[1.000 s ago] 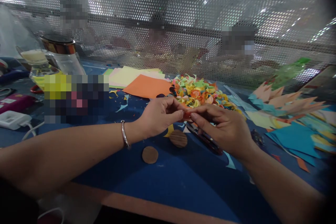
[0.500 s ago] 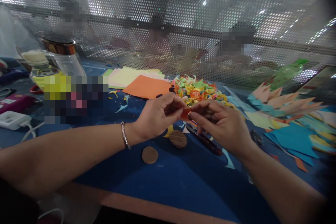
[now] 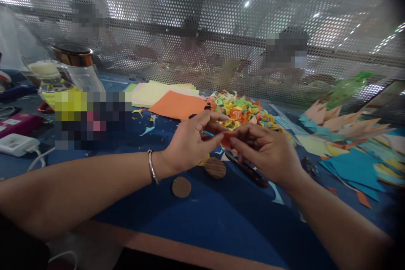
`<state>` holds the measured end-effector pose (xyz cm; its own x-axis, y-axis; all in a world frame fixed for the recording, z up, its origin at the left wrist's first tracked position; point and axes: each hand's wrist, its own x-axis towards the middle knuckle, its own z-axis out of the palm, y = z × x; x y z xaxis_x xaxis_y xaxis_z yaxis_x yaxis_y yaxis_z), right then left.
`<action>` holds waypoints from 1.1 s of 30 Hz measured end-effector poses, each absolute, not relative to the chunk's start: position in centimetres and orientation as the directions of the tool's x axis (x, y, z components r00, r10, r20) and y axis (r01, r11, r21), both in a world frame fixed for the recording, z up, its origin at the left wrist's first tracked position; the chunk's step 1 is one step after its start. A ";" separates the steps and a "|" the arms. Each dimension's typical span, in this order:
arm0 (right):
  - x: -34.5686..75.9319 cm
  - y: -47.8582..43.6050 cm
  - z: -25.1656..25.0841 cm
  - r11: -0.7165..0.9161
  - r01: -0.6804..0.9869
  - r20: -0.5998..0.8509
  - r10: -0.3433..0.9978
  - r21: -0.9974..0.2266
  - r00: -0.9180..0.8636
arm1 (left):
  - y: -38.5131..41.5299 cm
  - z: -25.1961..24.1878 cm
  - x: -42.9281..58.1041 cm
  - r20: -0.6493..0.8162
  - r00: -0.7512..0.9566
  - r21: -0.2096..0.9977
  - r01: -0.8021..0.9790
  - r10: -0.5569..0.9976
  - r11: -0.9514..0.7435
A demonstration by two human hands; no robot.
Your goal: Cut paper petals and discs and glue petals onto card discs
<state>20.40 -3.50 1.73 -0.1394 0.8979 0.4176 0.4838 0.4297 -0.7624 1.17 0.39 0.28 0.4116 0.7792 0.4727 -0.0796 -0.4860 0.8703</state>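
Note:
Between my two hands is a small piece of orange paper [image 3: 226, 139], partly hidden by the fingers. My left hand [image 3: 198, 141] pinches its left side with thumb and fingers. On the other side, my right hand [image 3: 267, 147] grips it between thumb and curled fingers. Below the hands lie two brown cardboard discs, one with ridges [image 3: 215, 167] and a plainer one [image 3: 181, 187] nearer the table's front. A pair of dark-handled scissors [image 3: 249, 171] rests under my right hand. Just behind the hands is a heap of small folded coloured papers [image 3: 242, 112].
An orange sheet [image 3: 179, 104] overlaps a stack of pale sheets [image 3: 158, 92] at the back. Peach paper points [image 3: 344, 122] and blue sheets [image 3: 357, 168] lie right. A bottle with yellow liquid [image 3: 47, 80], a lidded jar [image 3: 79, 71] and a white charger [image 3: 19, 144] stand left. A perforated metal screen [image 3: 221, 21] closes the back.
My fingers have shifted slightly on the orange paper, and a little more of it shows. The hands stay in nearly the same place; the things on the table have not moved.

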 end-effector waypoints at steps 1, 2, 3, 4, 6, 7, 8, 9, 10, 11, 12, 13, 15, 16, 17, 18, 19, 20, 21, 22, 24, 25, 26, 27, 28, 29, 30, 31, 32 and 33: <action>20.4 -3.5 1.6 0.433 0.492 0.426 0.895 -0.755 -0.135 | 0.4 0.2 1.3 0.397 0.408 0.915 -0.108 0.822 -0.389; 20.4 -3.4 1.6 0.437 0.500 0.433 0.892 -0.748 -0.132 | 0.4 0.2 1.5 0.307 0.415 0.952 -0.139 0.857 -0.273; 20.5 -3.4 1.5 0.440 0.506 0.437 0.890 -0.742 -0.132 | 0.4 0.1 1.7 0.214 0.429 0.973 -0.171 0.878 -0.154; 20.5 -3.4 1.4 0.441 0.510 0.438 0.889 -0.739 -0.134 | 0.4 0.1 1.8 0.124 0.449 0.980 -0.194 0.885 -0.039; 20.6 -3.3 1.4 0.440 0.514 0.434 0.890 -0.736 -0.142 | 0.2 0.2 2.0 -0.018 0.490 0.967 -0.212 0.871 0.140; 20.6 -3.3 1.4 0.441 0.516 0.432 0.890 -0.735 -0.144 | 0.1 0.2 2.1 -0.064 0.506 0.956 -0.215 0.860 0.198; 20.6 -3.3 1.4 0.442 0.515 0.433 0.890 -0.735 -0.146 | -0.1 0.3 2.1 -0.094 0.519 0.947 -0.217 0.850 0.237; 20.6 -3.3 1.4 0.443 0.512 0.432 0.889 -0.736 -0.149 | -0.2 0.4 2.1 -0.112 0.527 0.941 -0.217 0.843 0.261; 20.6 -3.2 1.5 0.443 0.509 0.430 0.890 -0.739 -0.151 | -0.2 0.5 2.1 -0.119 0.532 0.937 -0.219 0.838 0.272; 20.5 -3.2 1.5 0.440 0.505 0.427 0.892 -0.742 -0.150 | -0.2 0.6 2.1 -0.118 0.531 0.935 -0.225 0.839 0.274; 20.5 -3.2 1.6 0.436 0.501 0.424 0.894 -0.748 -0.146 | -0.2 0.6 2.0 -0.113 0.529 0.934 -0.233 0.841 0.271; 20.4 -3.3 1.6 0.431 0.498 0.418 0.897 -0.753 -0.144 | -0.2 0.6 2.0 -0.105 0.525 0.933 -0.241 0.845 0.266; 20.4 -3.3 1.6 0.421 0.491 0.407 0.903 -0.763 -0.141 | 0.0 0.5 2.0 -0.094 0.511 0.931 -0.258 0.855 0.256; 20.3 -3.3 1.7 0.417 0.486 0.403 0.905 -0.768 -0.138 | 0.2 0.5 2.0 -0.091 0.506 0.930 -0.264 0.858 0.254; 20.3 -3.3 1.7 0.414 0.482 0.401 0.906 -0.772 -0.136 | 0.3 0.4 2.0 -0.087 0.505 0.930 -0.268 0.859 0.252; 20.3 -3.4 1.7 0.413 0.480 0.400 0.906 -0.774 -0.135 | 0.4 0.3 2.0 -0.080 0.508 0.930 -0.271 0.858 0.248; 20.2 -3.4 1.8 0.414 0.480 0.401 0.906 -0.774 -0.136 | 0.5 0.2 2.0 -0.071 0.514 0.931 -0.274 0.855 0.242; 20.2 -3.4 1.8 0.415 0.482 0.401 0.906 -0.772 -0.139 | 0.5 0.1 2.0 -0.059 0.520 0.932 -0.277 0.852 0.234; 20.2 -3.4 1.9 0.416 0.485 0.399 0.905 -0.769 -0.144 | 0.5 0.0 1.9 -0.046 0.525 0.933 -0.282 0.850 0.225; 20.2 -3.4 1.9 0.417 0.490 0.398 0.905 -0.766 -0.149 | 0.5 0.0 1.9 -0.037 0.530 0.934 -0.284 0.847 0.218; 20.2 -3.4 1.9 0.417 0.500 0.398 0.905 -0.759 -0.150 | 0.5 -0.1 1.9 -0.030 0.531 0.935 -0.284 0.847 0.212; 20.2 -3.4 1.9 0.419 0.505 0.401 0.904 -0.754 -0.151 | 0.5 -0.1 1.9 -0.032 0.529 0.936 -0.283 0.848 0.211; 20.3 -3.4 1.8 0.424 0.512 0.409 0.901 -0.747 -0.148 | 0.4 -0.1 2.0 -0.034 0.522 0.936 -0.284 0.852 0.211; 20.3 -3.4 1.7 0.429 0.519 0.418 0.897 -0.740 -0.145 | 0.3 0.0 2.0 -0.038 0.515 0.934 -0.285 0.857 0.213; 20.4 -3.5 1.6 0.435 0.526 0.428 0.892 -0.731 -0.143 | 0.2 0.0 2.0 -0.043 0.506 0.932 -0.290 0.862 0.217; 20.4 -3.5 1.5 0.442 0.534 0.438 0.888 -0.721 -0.143 | 0.2 0.1 2.0 -0.049 0.497 0.927 -0.300 0.867 0.224; 20.4 -3.5 1.4 0.450 0.541 0.448 0.882 -0.711 -0.145 | 0.1 0.2 2.0 -0.058 0.493 0.921 -0.310 0.868 0.237; 20.5 -3.5 1.4 0.459 0.548 0.460 0.876 -0.699 -0.147 | 0.0 0.2 2.1 -0.070 0.491 0.912 -0.321 0.868 0.255; 20.5 -3.5 1.3 0.468 0.554 0.471 0.869 -0.688 -0.149 | -0.1 0.3 2.1 -0.086 0.492 0.902 -0.332 0.866 0.278; 20.5 -3.5 1.3 0.477 0.561 0.484 0.862 -0.676 -0.150 | -0.2 0.4 2.1 -0.106 0.499 0.890 -0.337 0.860 0.306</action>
<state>20.50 -3.49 1.26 -0.1496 0.8623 0.4838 0.5613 0.4768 -0.6764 2.11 -0.18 0.39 0.4990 0.8601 -0.1062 -0.3375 0.3057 0.8903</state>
